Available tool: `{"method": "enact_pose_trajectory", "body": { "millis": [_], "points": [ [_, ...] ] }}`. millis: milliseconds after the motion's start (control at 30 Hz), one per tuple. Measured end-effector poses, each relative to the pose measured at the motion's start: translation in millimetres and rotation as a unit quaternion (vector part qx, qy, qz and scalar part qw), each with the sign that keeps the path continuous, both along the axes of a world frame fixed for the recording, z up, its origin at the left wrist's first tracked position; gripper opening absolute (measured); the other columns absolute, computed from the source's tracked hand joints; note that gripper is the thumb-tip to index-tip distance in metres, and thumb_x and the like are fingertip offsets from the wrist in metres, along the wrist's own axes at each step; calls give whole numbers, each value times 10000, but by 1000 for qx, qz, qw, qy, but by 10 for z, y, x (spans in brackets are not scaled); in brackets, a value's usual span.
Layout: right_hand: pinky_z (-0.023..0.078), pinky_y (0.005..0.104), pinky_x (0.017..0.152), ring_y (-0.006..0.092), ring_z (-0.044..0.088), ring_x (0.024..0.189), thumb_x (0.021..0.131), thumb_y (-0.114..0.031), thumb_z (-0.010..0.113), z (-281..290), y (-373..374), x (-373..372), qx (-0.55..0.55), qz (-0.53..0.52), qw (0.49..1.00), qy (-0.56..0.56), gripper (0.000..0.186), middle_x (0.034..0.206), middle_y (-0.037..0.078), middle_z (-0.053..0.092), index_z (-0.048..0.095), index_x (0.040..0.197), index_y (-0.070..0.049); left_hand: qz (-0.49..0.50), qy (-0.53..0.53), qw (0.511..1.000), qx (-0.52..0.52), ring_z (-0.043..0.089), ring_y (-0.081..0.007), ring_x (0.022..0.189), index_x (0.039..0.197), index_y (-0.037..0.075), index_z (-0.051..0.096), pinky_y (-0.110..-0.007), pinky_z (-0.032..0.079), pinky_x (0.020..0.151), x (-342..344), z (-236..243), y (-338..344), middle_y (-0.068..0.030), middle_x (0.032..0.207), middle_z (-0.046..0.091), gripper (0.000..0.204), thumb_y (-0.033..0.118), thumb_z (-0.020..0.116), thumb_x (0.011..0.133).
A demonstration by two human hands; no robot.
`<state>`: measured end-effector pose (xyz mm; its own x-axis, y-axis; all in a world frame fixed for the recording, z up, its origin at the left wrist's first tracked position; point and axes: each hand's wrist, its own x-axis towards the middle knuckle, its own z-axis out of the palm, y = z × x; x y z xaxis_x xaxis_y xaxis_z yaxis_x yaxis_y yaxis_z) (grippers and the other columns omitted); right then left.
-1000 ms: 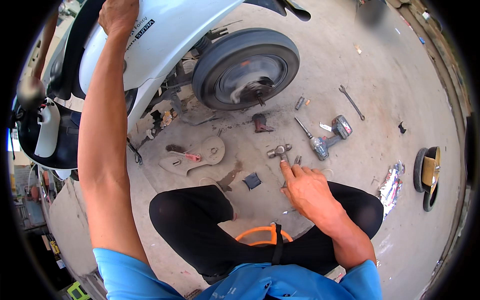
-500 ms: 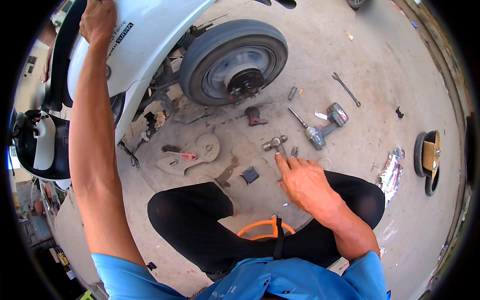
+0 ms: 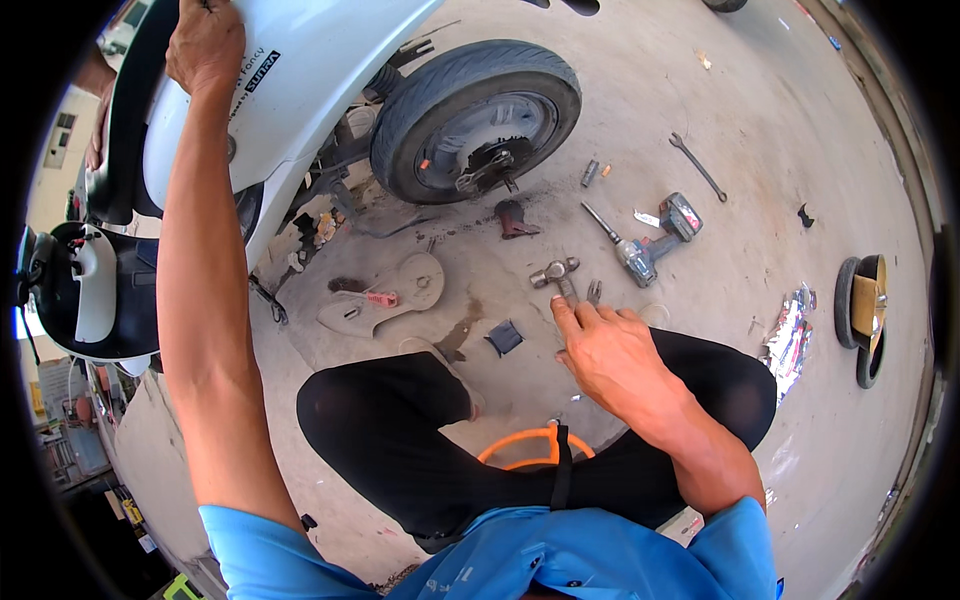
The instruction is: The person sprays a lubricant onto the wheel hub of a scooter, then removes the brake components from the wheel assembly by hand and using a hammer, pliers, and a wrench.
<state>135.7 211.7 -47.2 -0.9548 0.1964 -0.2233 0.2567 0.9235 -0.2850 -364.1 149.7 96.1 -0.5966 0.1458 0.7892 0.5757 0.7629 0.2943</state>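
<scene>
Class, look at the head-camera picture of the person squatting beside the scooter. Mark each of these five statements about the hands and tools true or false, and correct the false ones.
1. The left hand rests on the white scooter body. True.
2. The right hand grips the cordless drill. False: the drill lies apart on the concrete floor; the hand reaches to the hammer, fingertips at its handle.
3. A spanner lies on the floor beyond the drill. True.
4. The scooter's rear wheel has been taken off and lies flat. False: it stands upright, mounted on the scooter.
5. The person wears a red shirt. False: the shirt is blue.
</scene>
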Motion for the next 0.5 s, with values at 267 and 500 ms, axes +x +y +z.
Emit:
{"method": "enact_pose_trajectory", "body": {
  "millis": [267, 500],
  "points": [
    [535, 427, 859, 325, 685, 989, 867, -227, 772, -8, -22, 84, 12, 9, 1000, -15, 657, 1137, 167, 667, 524, 1412, 44, -9, 40, 999, 6, 717, -400, 1038, 1263, 200, 661, -494, 524, 904, 246, -220, 15, -125, 997, 779, 585, 674, 414, 1027],
    [535, 418, 847, 314, 687, 960, 868, -226, 771, -39, -109, 106, 33, 17, 999, 18, 645, 1055, 149, 669, 531, 1408, 33, -28, 55, 998, 6, 741, -380, 902, 1170, 168, 668, -482, 545, 778, 488, -460, -120, -110, 876, 771, 492, 606, 488, 1036]
  ]
}}
